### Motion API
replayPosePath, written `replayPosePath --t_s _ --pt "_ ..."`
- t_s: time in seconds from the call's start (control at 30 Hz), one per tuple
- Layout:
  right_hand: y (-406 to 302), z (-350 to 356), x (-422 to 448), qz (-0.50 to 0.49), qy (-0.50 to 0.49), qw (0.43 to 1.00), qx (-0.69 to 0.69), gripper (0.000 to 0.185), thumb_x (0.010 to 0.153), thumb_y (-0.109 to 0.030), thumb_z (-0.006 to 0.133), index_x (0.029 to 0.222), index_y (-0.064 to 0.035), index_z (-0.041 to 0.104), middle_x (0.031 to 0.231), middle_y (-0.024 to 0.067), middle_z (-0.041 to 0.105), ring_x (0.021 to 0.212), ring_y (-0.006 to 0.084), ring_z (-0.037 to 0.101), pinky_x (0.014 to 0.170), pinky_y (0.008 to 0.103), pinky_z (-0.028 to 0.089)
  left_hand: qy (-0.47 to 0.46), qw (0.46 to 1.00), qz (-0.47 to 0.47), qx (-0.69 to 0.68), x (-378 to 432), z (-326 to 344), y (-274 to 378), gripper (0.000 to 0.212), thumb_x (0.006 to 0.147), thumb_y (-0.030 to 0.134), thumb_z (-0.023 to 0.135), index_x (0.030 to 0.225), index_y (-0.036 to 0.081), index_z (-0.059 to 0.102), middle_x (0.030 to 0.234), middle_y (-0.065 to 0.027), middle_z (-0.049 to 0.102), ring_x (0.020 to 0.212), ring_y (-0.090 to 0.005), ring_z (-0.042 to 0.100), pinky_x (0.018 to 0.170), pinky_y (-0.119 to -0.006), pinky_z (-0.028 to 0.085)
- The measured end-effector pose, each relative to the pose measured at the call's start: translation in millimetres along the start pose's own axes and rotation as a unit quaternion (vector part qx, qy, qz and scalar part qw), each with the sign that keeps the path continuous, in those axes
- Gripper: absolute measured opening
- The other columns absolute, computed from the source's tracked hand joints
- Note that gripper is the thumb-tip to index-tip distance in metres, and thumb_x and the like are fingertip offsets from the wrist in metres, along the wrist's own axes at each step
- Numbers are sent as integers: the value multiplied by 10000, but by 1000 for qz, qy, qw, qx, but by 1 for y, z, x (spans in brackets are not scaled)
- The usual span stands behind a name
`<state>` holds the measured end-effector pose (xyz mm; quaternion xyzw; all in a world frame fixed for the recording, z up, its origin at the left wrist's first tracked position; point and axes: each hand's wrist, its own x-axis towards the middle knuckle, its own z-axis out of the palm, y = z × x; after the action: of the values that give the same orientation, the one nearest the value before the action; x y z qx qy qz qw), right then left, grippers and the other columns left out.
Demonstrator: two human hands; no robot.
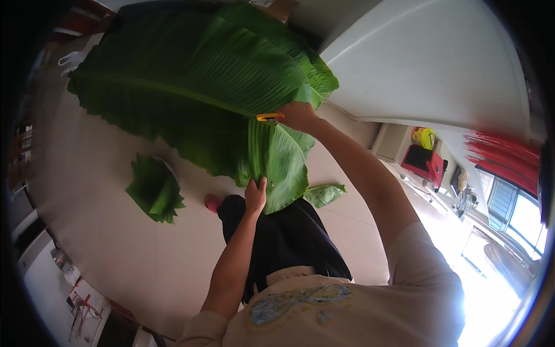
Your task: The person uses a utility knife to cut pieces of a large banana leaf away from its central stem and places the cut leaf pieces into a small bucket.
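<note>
Large green banana leaves (186, 65) spread out in front of me, one over another, with a pale midrib running across the top one. My right hand (299, 116) grips an orange-handled cutter (269, 117) at the leaf, beside the midrib; its blade is hard to make out. Lower down, my left hand (256, 195) pinches the near edge of a lighter green leaf part (282, 160) between thumb and fingers. A pile of cut leaf pieces (156, 191) lies to the left, and one leaf piece (325, 195) is on the floor at the right.
Pale floor tiles (130, 269) surround my legs. A white panel or wall (425, 65) rises at the upper right. Beyond it, a counter holds a red and black appliance (422, 165) and a yellow container (422, 138). A white plastic bag (71, 60) lies at the upper left.
</note>
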<state>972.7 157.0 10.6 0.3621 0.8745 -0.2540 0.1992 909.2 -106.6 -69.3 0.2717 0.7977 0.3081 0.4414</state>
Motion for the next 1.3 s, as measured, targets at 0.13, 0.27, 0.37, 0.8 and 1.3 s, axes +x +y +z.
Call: replayPosePath --t_s 0.13,0.27,0.37,0.8,1.3 --pt "-7 -7 7 5 -37 999 -28 232 790 -348 479 902 -180 593 749 55 589 751 232 581 601 366 466 -9 1000 -20 14 -2 -6 5 403 806 372 468 929 -12 467 778 -204 554 738 -373 528 624 -421 401" --pt "-14 -12 9 -4 -25 999 -41 240 791 -352 480 880 -165 599 751 44 588 745 226 580 593 363 467 -7 1000 -17 23 -2 -7 5 385 808 363 465 924 -5 470 779 -200 556 736 -370 529 623 -418 401" --pt "-13 -11 12 -6 -27 998 -54 231 778 -348 509 865 -156 606 742 41 584 745 219 580 575 360 470 1 1000 -12 26 -4 -6 8 393 807 363 463 944 -5 474 818 -208 562 780 -377 531 646 -422 408" --pt "-31 -20 -10 -3 -29 996 -88 110 702 -128 545 761 -89 629 782 68 614 753 239 603 581 340 491 33 996 -1 84 -2 1 -2 400 799 366 474 926 -13 484 825 -234 557 798 -412 512 667 -448 406" --pt "-3 14 -25 2 -34 998 -51 115 718 -117 523 760 -72 621 779 78 612 738 241 605 572 335 490 41 988 10 151 -2 4 -2 354 811 326 466 905 -16 471 795 -240 553 770 -416 515 658 -462 406"
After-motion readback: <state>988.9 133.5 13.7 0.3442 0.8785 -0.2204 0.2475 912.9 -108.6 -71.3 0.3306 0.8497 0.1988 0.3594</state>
